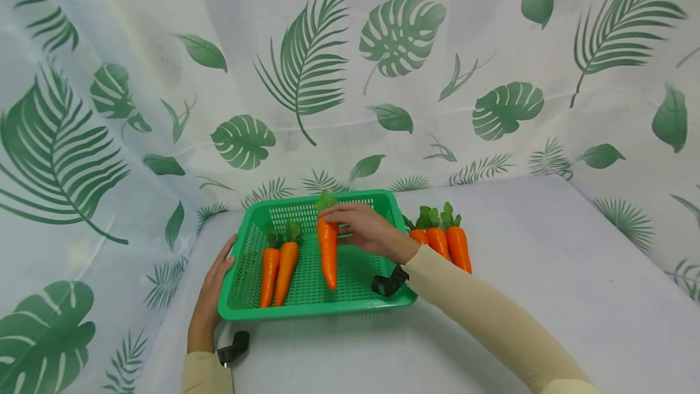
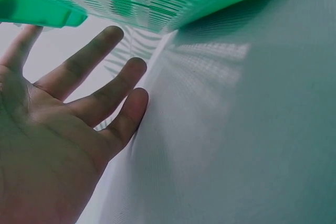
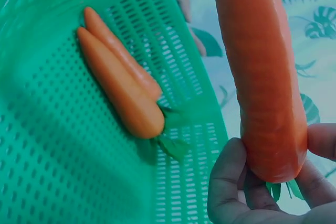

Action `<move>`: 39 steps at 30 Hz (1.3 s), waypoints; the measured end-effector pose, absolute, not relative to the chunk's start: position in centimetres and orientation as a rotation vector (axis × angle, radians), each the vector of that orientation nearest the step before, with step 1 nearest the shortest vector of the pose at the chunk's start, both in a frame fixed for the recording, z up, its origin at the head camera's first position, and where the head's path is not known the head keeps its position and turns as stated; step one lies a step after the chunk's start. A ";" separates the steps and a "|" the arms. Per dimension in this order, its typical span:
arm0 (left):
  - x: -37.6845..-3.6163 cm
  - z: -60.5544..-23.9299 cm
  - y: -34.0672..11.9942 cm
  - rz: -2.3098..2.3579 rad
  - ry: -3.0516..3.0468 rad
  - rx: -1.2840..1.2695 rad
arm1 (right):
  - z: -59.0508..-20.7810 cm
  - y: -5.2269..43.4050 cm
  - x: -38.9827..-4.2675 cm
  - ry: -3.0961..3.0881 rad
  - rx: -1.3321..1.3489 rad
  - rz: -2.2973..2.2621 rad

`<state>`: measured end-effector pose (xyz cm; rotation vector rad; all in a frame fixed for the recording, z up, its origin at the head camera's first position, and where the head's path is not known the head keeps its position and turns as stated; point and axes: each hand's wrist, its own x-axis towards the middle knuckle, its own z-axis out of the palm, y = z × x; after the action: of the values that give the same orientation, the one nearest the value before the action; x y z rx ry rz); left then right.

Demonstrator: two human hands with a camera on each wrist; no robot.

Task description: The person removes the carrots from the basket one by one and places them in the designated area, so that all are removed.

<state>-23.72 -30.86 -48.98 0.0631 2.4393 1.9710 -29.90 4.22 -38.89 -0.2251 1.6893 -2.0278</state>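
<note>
My right hand (image 1: pixel 363 228) grips an orange carrot (image 1: pixel 328 254) near its leafy top, tip pointing down over the green basket (image 1: pixel 317 314). In the right wrist view the fingers and thumb close round the thick end of that carrot (image 3: pixel 262 77). Two more carrots (image 1: pixel 287 266) lie side by side in the basket's left part, leaves toward the back. My left hand (image 1: pixel 212 284) rests at the basket's left side, fingertips by the rim. Its fingers (image 2: pixel 79 66) are spread and fairly straight in the left wrist view.
Three carrots (image 1: pixel 458 248) with green tops lie on the white table (image 1: pixel 547 260) right of the basket, partly hidden by my right arm. A white curtain (image 1: pixel 339 96) with green leaf prints hangs behind and at the sides.
</note>
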 end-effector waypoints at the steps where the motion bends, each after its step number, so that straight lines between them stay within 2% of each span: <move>1: -23.8 -49.0 -30.9 1.967 2.442 0.063 | -38.9 4.6 -29.9 1.695 -0.217 -2.033; 15: -23.6 -49.2 -30.6 1.985 2.428 0.112 | -37.2 8.9 -28.3 1.601 -0.275 -2.103; 39: -23.7 -48.8 -30.5 2.015 2.394 0.085 | -37.1 16.2 -28.2 1.635 -0.115 -2.240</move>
<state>-23.69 -30.50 -48.81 0.0854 2.3940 2.0150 -28.22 16.22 -37.09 -0.1154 1.6349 -2.2397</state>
